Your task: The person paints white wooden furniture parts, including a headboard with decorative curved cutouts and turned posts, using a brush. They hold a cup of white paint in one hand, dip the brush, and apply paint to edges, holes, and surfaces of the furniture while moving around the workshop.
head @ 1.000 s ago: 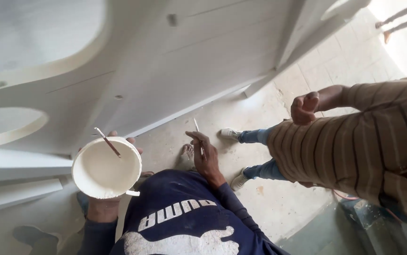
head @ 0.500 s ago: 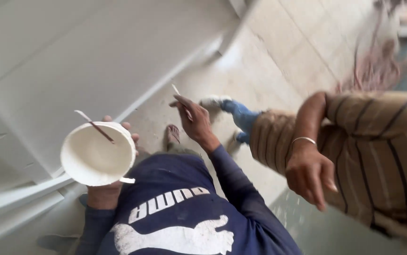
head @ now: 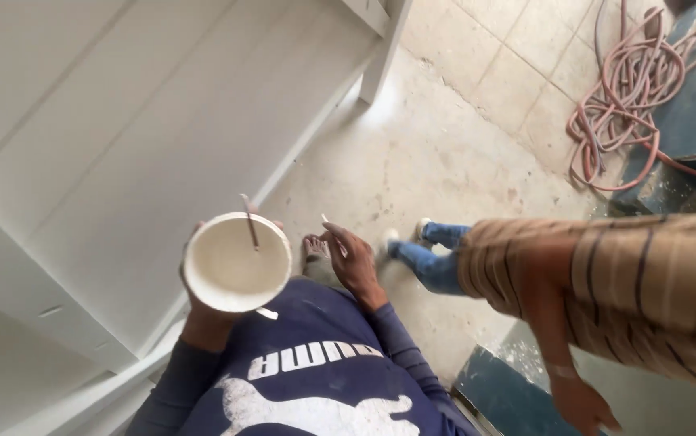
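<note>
left hand (head: 203,311) cupped a white bowl (head: 236,262) from below, grip closed on it, thin stick (head: 249,221) standing inside | right hand (head: 354,258) just right of bowl, grip pinched on a small white tool (head: 329,223) | white cabinet (head: 122,137) ahead-left | another person's striped sleeve (head: 631,282) to the right | hose (head: 631,89) far right on floor

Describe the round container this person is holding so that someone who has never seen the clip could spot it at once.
Start at the big white-painted wooden furniture piece filling the left of the view. Just below its lower edge, above the navy shirt, the left hand holds up a round white bowl. It alone is circular, with a thin stick leaning inside.
</note>
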